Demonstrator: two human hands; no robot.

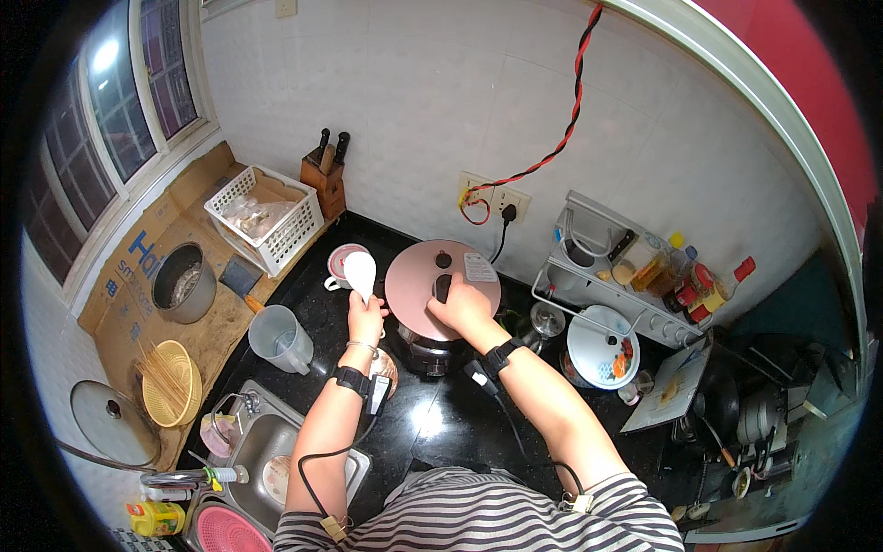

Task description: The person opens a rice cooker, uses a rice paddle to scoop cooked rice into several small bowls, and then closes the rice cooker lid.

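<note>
My left hand [365, 317] grips the handle of a white rice paddle [360, 272], its broad end pointing away from me. Behind the paddle stands a white mug with a pinkish-red lid [341, 261]. My right hand [461, 303] is closed around the black knob on the pink lid [408, 284] of an electric cooker [431, 353]. The lid lies over the cooker, hiding what is inside. Beneath my left wrist, partly hidden, is a round patterned item [388, 369] on the black countertop.
Left are a plastic jug [279, 339], a metal pot [185, 293], a white basket [279, 238], a knife block [324, 190] and the sink [269, 441]. Right are a lidded enamel pot [597, 352] and a rack [586, 276] with bottles. A black cable [501, 238] runs to the wall socket.
</note>
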